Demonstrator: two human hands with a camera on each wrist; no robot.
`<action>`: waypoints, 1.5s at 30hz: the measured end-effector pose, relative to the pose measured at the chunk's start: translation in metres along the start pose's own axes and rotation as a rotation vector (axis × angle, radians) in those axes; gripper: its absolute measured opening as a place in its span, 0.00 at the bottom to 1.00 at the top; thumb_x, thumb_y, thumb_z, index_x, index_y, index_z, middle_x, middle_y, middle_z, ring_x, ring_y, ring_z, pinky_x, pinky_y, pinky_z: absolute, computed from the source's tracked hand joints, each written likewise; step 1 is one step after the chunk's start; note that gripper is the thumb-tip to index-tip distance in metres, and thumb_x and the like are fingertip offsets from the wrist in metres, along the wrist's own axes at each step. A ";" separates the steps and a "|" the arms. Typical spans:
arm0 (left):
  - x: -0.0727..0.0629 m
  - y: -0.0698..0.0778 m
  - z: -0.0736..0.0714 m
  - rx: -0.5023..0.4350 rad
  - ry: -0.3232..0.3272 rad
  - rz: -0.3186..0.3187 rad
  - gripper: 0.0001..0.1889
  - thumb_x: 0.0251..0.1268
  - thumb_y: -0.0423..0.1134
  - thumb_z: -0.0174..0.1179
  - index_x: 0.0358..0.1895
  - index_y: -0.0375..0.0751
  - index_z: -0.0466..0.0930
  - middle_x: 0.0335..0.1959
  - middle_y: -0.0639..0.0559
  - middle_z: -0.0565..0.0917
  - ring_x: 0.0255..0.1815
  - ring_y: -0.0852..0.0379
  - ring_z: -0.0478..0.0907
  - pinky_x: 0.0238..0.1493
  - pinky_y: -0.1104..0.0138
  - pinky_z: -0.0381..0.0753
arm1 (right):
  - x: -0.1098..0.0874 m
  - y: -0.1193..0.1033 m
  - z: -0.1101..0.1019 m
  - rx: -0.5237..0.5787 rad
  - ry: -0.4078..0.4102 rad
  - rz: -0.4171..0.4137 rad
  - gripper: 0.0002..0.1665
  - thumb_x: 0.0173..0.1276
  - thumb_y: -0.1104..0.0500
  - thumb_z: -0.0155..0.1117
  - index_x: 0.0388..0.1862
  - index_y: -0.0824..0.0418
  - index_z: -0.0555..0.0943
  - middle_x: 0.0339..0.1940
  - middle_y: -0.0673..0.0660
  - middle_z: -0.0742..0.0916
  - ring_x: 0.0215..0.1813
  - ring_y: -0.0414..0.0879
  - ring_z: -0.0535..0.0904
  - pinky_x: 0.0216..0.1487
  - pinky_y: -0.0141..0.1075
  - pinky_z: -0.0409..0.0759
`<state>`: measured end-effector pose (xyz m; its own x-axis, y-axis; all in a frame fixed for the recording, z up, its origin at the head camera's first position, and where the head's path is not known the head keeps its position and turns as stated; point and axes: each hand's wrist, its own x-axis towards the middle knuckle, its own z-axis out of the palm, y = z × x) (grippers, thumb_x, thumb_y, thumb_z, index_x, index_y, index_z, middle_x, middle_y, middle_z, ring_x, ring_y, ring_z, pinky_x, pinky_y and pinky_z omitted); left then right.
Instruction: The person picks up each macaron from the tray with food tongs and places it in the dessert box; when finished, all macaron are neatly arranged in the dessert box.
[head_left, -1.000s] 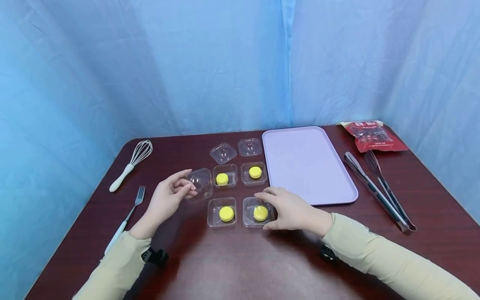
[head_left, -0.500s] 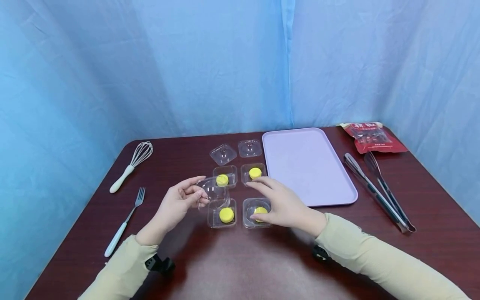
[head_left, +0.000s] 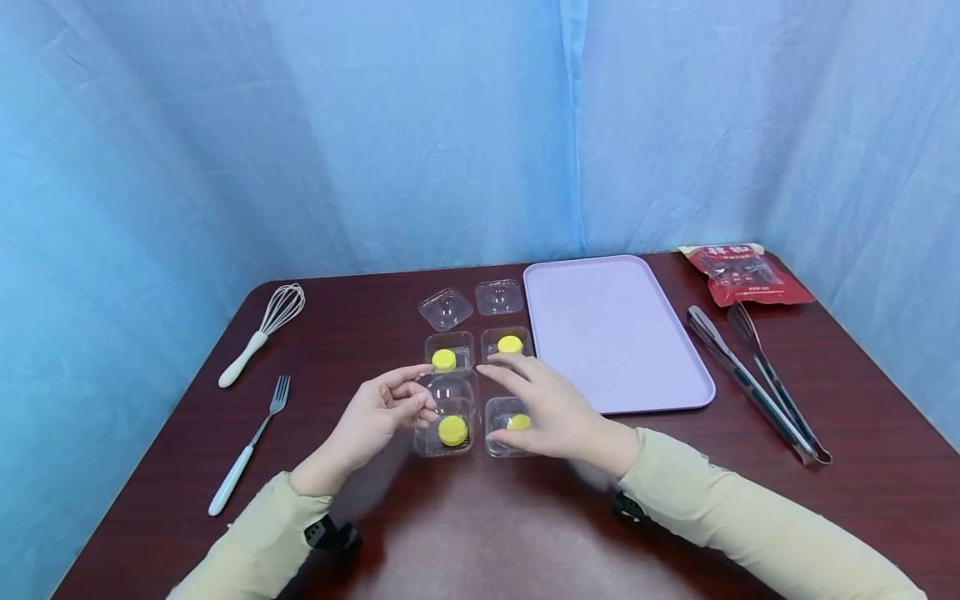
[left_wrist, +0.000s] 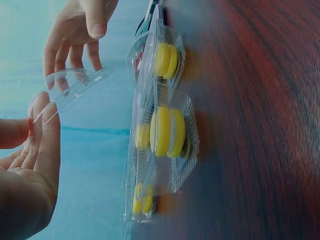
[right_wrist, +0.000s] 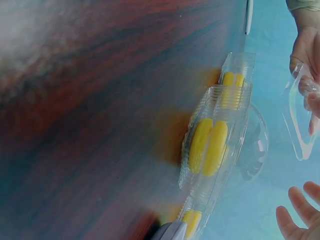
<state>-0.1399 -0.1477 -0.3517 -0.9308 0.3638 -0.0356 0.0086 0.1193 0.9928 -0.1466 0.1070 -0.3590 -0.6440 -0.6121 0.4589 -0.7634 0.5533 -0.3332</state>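
In the head view my left hand (head_left: 386,417) pinches the edge of a clear domed plastic lid (head_left: 452,387), held tilted above the front left clear box (head_left: 422,447). A yellow macaron (head_left: 452,431) sits in that box. My right hand (head_left: 555,412) hovers over the front right box (head_left: 498,447), fingers spread, holding nothing; it partly hides the macaron (head_left: 518,422) inside. A dome (right_wrist: 256,145) shows on this box in the right wrist view. Behind stand two more boxes, rear left (head_left: 463,340) and rear right (head_left: 493,337), each with a yellow macaron.
Two more clear lids, one at left (head_left: 447,310) and one at right (head_left: 499,297), lie farther back. A lilac tray (head_left: 618,333) is right of the boxes, then tongs (head_left: 757,383) and a red food packet (head_left: 750,279). A whisk (head_left: 262,333) and fork (head_left: 251,446) lie left.
My left hand has carried the lid rightward, from beside the boxes to above the front left one. My right hand has left the front right box's edge and shifted slightly left.
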 end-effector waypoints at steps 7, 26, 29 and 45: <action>0.000 0.001 0.007 -0.040 -0.028 -0.021 0.24 0.68 0.23 0.49 0.66 0.23 0.60 0.30 0.55 0.79 0.31 0.64 0.82 0.39 0.65 0.84 | 0.003 -0.002 0.004 -0.005 0.026 -0.054 0.47 0.43 0.49 0.80 0.63 0.59 0.73 0.61 0.61 0.76 0.60 0.54 0.74 0.58 0.47 0.75; 0.000 -0.002 0.012 -0.127 -0.056 -0.061 0.24 0.69 0.25 0.48 0.67 0.24 0.59 0.29 0.57 0.79 0.30 0.66 0.81 0.37 0.70 0.84 | 0.006 -0.006 0.015 -0.075 0.044 -0.162 0.47 0.39 0.45 0.81 0.59 0.60 0.75 0.57 0.59 0.79 0.56 0.52 0.76 0.56 0.44 0.77; -0.001 -0.003 0.011 -0.087 -0.043 -0.055 0.24 0.69 0.26 0.49 0.67 0.25 0.59 0.32 0.54 0.79 0.31 0.65 0.81 0.38 0.69 0.83 | 0.007 -0.007 0.015 -0.087 0.034 -0.155 0.46 0.40 0.45 0.80 0.59 0.60 0.76 0.56 0.59 0.79 0.56 0.52 0.76 0.56 0.44 0.77; -0.009 -0.009 0.000 0.722 -0.021 0.269 0.46 0.42 0.37 0.76 0.68 0.34 0.63 0.63 0.41 0.68 0.59 0.47 0.73 0.58 0.55 0.75 | 0.021 -0.014 0.018 -0.100 -0.147 0.007 0.45 0.46 0.44 0.76 0.63 0.58 0.73 0.57 0.56 0.80 0.58 0.49 0.77 0.57 0.45 0.77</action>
<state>-0.1320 -0.1523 -0.3605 -0.8558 0.4823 0.1869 0.4767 0.5951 0.6470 -0.1504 0.0763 -0.3590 -0.6549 -0.6804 0.3289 -0.7551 0.6065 -0.2489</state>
